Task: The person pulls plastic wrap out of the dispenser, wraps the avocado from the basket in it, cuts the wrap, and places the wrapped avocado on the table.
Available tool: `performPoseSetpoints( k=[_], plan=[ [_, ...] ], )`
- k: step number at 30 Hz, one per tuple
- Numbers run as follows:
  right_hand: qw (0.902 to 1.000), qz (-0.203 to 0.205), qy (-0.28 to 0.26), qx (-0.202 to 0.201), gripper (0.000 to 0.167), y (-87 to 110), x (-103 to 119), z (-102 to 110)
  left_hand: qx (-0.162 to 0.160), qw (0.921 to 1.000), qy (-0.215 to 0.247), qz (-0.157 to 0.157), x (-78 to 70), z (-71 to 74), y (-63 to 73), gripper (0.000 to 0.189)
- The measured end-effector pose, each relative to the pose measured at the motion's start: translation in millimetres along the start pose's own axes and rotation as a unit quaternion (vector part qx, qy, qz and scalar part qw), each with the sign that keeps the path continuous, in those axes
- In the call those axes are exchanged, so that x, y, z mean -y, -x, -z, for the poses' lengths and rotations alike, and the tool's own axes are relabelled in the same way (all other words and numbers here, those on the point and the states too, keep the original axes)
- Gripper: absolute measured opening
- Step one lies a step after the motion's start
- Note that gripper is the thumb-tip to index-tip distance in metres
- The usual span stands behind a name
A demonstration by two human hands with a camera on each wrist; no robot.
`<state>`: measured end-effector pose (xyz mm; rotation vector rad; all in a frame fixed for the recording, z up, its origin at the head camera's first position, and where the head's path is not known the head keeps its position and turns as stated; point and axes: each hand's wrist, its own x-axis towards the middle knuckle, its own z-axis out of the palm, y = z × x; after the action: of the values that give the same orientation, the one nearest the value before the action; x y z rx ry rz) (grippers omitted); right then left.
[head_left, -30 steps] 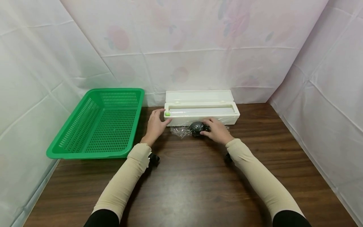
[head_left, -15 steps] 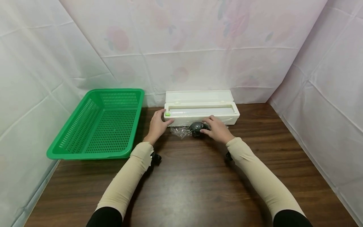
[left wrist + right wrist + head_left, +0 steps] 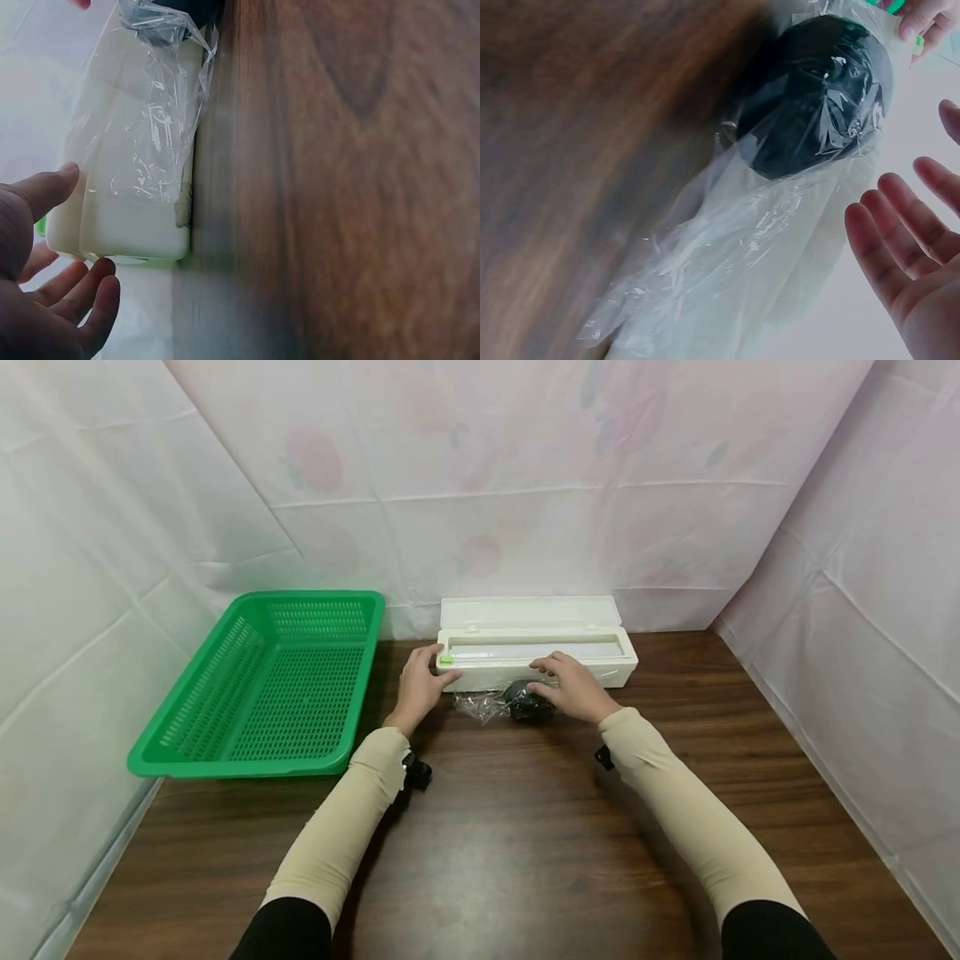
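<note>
A white cling film dispenser [image 3: 491, 677] stands by the back wall with its lid up. My left hand [image 3: 417, 692] grips its left end, thumb over the front edge and fingers round the end face in the left wrist view. Against its front lies a dark rounded object [image 3: 802, 97], covered in clear cling film [image 3: 727, 255] that spreads to both sides. Beside and just above this object is my right hand [image 3: 573, 689], fingers spread and apart from it; in the right wrist view the palm [image 3: 930, 300] holds nothing.
A green plastic basket [image 3: 352, 693] sits at the left of the brown wooden table [image 3: 495, 860]. A small green slider [image 3: 446, 658] is at the dispenser's left end. Pale printed cloth [image 3: 480, 485] hangs behind and at both sides.
My right hand has let go of the dark wrapped object and lifted slightly away from it. The left hand has shifted slightly right, onto the dispenser's end.
</note>
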<state>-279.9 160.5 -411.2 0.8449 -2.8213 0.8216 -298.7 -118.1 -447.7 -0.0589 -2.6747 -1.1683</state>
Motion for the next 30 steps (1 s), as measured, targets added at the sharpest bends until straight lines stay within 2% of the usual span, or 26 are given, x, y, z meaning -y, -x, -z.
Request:
performPoseSetpoints(
  k=[9,14,19,25,30],
  plan=[
    [0.9994,0.017,-0.029,-0.004,0.036,-17.6,13,4,-0.005,0.9997,0.006,-0.025,0.9,1.9,-1.4,0.063],
    [0.9974,0.032,-0.064,-0.003,0.035,-26.2,28,4,0.009,0.9996,-0.002,-0.026,1.0,3.7,-0.3,0.066],
    [0.9969,0.041,-0.067,-0.003,0.033,-36.3,43,2,0.024,0.9992,-0.021,-0.023,0.2,5.9,-1.3,0.067],
    [0.996,0.028,-0.084,0.008,0.034,-48.8,59,-1,0.034,0.9988,-0.028,-0.022,-1.9,7.6,-3.2,0.066],
    [0.9969,0.032,-0.068,0.02,0.033,-58.7,69,-7,0.035,0.9986,-0.034,-0.023,-1.3,7.7,-4.0,0.065]
  ],
)
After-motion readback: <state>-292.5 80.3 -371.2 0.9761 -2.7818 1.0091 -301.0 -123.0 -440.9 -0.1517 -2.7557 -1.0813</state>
